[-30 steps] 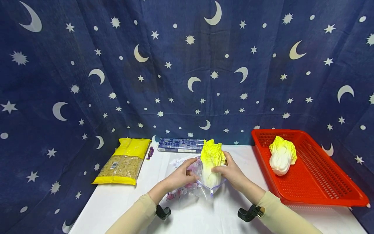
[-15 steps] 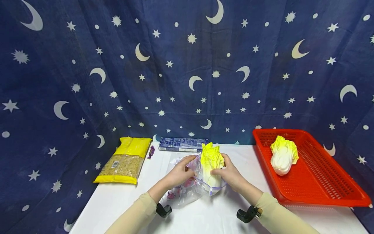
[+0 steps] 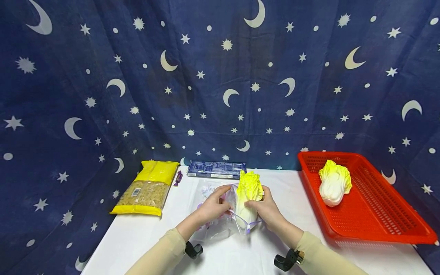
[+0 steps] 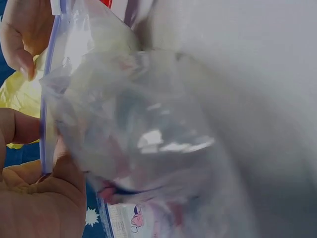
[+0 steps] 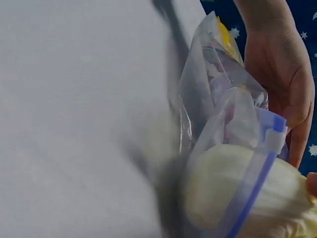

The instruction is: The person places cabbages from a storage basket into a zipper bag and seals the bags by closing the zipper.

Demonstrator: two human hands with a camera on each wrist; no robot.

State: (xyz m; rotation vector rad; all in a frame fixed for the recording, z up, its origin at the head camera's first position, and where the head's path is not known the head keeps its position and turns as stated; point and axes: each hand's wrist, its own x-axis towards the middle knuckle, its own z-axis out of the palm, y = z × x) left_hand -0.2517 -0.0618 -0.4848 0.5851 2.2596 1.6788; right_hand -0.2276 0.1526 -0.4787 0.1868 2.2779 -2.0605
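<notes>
A clear zip bag [image 3: 216, 229] with a purple slider edge and pink print hangs between my hands over the white table. My left hand [image 3: 214, 208] pinches the bag's purple rim [image 4: 47, 106] between thumb and fingers. With my right hand [image 3: 268, 212] I grip a napa cabbage [image 3: 249, 187], thumb across its white stalk and fingers behind it. Its pale base [image 5: 223, 183] sits inside the bag's mouth, while the yellow leaves stick out above the rim. The slider [image 5: 275, 141] shows at the near corner of the opening.
A red basket [image 3: 374, 225] at the right holds another napa cabbage [image 3: 335, 183]. Along the back lie a blue box [image 3: 216, 169] and a purple wrapped candy [image 3: 178, 178]. A yellow bag of pasta-like pieces [image 3: 148, 189] lies at the left. A starry blue curtain [image 3: 206, 95] closes off the back.
The cabbage has come down and tilted slightly, its base lower in the bag's mouth. My right hand has lowered with it and shifted a little left. My left hand keeps hold of the rim.
</notes>
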